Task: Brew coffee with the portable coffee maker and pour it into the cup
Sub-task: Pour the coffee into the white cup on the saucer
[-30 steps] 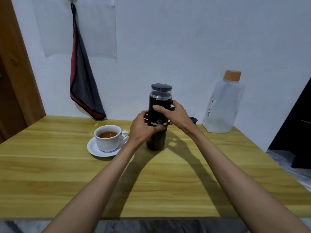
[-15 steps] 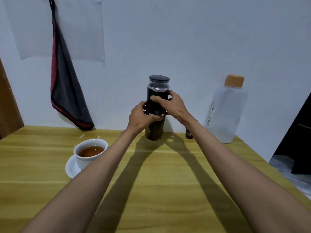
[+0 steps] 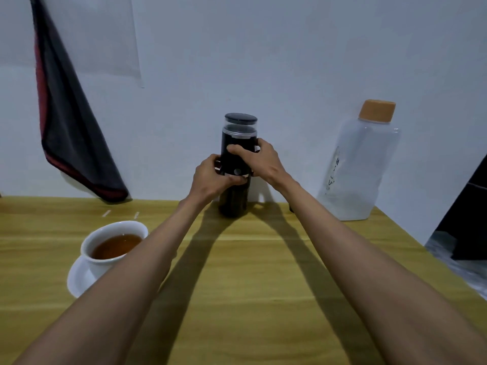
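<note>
Desk (image 3: 250, 285): pale wood with a yellow-green cast, set against a white wall. Both forearms reach out across it from the near edge and throw long shadows.

Portable coffee maker (image 3: 237, 160): a tall black cylinder, upright, its base on the desk at the far side close to the wall. It has a dark lid (image 3: 240, 118) with a clear band beneath. A silver ring runs round the middle, with a small round button just above it.

Left hand (image 3: 210, 177): grip clamped on the coffee maker at the silver ring. The thumb lies across the front below the button and the fingers wrap round the left side.

Right hand (image 3: 261, 162): grip clamped on the upper black section. The forefinger curls across the front and the other fingers go round the right side.

Cup (image 3: 97, 267): white, holding brown liquid. It stands on a white saucer (image 3: 76, 280) at the near left, well apart from the coffee maker. The left forearm hides part of it.

Water bottle (image 3: 361, 167): clear plastic with an orange cap (image 3: 377, 111). It stands at the far right of the desk against the wall and shows faint lettering down one face.

Cloth (image 3: 71, 133): dark grey with red edging. It hangs down the wall at the left, and its lowest corner reaches the back edge of the desk.

Two small pale marks show on the desk beyond the cup.
</note>
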